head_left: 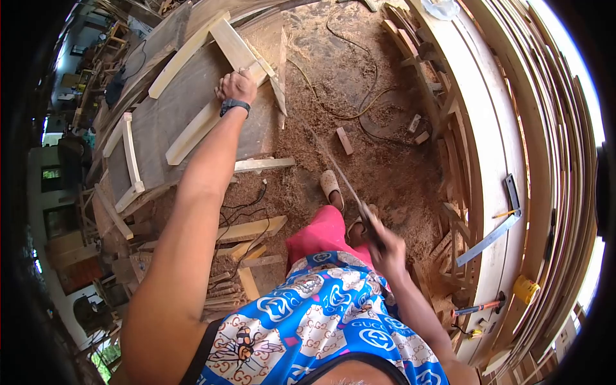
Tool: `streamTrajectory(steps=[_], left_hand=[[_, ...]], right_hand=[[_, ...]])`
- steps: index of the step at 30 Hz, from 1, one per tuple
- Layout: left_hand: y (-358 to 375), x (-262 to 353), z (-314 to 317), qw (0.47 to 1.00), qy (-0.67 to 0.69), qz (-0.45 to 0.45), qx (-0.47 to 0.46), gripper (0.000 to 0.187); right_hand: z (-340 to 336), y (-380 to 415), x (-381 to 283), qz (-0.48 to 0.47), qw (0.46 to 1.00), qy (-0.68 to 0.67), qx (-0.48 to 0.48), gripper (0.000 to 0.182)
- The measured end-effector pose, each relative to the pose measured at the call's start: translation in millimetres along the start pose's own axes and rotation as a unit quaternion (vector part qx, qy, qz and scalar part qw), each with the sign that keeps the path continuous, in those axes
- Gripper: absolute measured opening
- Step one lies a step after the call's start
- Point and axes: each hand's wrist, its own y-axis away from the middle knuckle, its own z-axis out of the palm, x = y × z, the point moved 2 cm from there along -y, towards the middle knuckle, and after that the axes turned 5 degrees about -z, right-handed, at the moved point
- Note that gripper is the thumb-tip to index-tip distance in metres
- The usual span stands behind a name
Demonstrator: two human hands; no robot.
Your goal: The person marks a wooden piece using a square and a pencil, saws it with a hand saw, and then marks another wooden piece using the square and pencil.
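Observation:
My left hand [237,86] is closed over a pale wooden piece [234,43] that lies on the grey work surface [154,138] at the upper left. My right hand [384,247], a little blurred, is wrapped round the dark handle of a saw [343,176]. The thin blade, seen nearly edge-on, runs up and left from this hand towards the end of the wood. Whether the blade touches the wood I cannot tell. Another pale wooden leg-like piece [192,133] extends down and left from under my left hand.
Sawdust and a cable [340,117] cover the floor around a small wood block [345,141]. On the long plank [481,122] at the right lie a try square [491,240], a pencil, an orange tool [476,309] and a yellow tape measure [526,290]. Offcuts lie at the lower left.

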Motion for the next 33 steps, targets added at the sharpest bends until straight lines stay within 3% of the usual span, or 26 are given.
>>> streamTrajectory(steps=[1, 2, 4, 5, 6, 8, 12, 14, 16, 19, 24, 27, 30, 33], left_hand=[[1.4, -3.6, 2.3, 1.0, -0.003, -0.002, -0.002, 0.056], [0.1, -4.6, 3.4, 1.0, -0.001, 0.005, 0.003, 0.056], [-2.1, -5.0, 6.2, 1.0, -0.001, 0.014, 0.007, 0.055], [-1.9, -4.8, 5.3, 1.0, 0.001, 0.011, 0.005, 0.055], [-4.1, -3.9, 4.6, 1.0, 0.008, 0.007, 0.007, 0.055], [-1.3, -5.7, 6.9, 1.0, 0.011, -0.005, 0.013, 0.055], [-3.2, -2.4, 6.0, 1.0, 0.015, -0.003, 0.02, 0.057], [-2.1, -1.4, 5.1, 1.0, 0.002, -0.008, 0.015, 0.058], [-2.1, -5.3, 8.2, 0.999, 0.005, 0.003, 0.041, 0.061], [-1.1, -3.5, 7.6, 1.0, 0.0, 0.004, 0.027, 0.055], [-4.6, -6.7, 11.1, 0.999, 0.006, 0.01, 0.043, 0.054], [2.9, -2.2, 2.9, 0.999, 0.008, 0.009, 0.048, 0.053], [4.9, 0.7, 1.6, 0.998, 0.007, -0.011, 0.064, 0.053], [9.2, -1.6, 0.7, 0.999, 0.013, -0.015, 0.049, 0.054]], right_hand=[[14.1, -36.1, 0.4, 0.017, 1.0, 0.001, -0.016, 0.054], [39.7, -74.3, 17.4, 0.008, 0.997, -0.079, -0.02, 0.054], [81.1, -146.1, 7.4, -0.088, 0.993, -0.078, 0.02, 0.053], [85.4, -167.1, -9.9, -0.035, 0.997, -0.074, -0.009, 0.055], [88.7, -166.5, -9.2, -0.036, 0.997, -0.073, -0.009, 0.055], [87.1, -165.5, -9.4, -0.13, 0.987, -0.078, 0.055, 0.055], [30.5, -42.6, 3.3, -0.038, 0.999, 0.006, -0.009, 0.055], [-3.1, 21.0, 4.5, 0.028, 0.999, -0.027, -0.034, 0.056], [-15.4, 56.4, 6.3, -0.016, 0.999, 0.041, 0.006, 0.051], [-5.0, 18.1, 7.1, -0.033, 0.999, 0.01, 0.005, 0.054], [70.7, -152.9, 2.3, -0.123, 0.991, -0.059, 0.012, 0.058], [91.0, -187.4, -16.5, -0.052, 0.997, -0.065, -0.005, 0.059], [68.3, -144.9, -21.0, 0.001, 0.996, -0.087, -0.015, 0.058], [20.2, -62.2, -2.9, 0.037, 0.995, -0.073, 0.057, 0.059]])
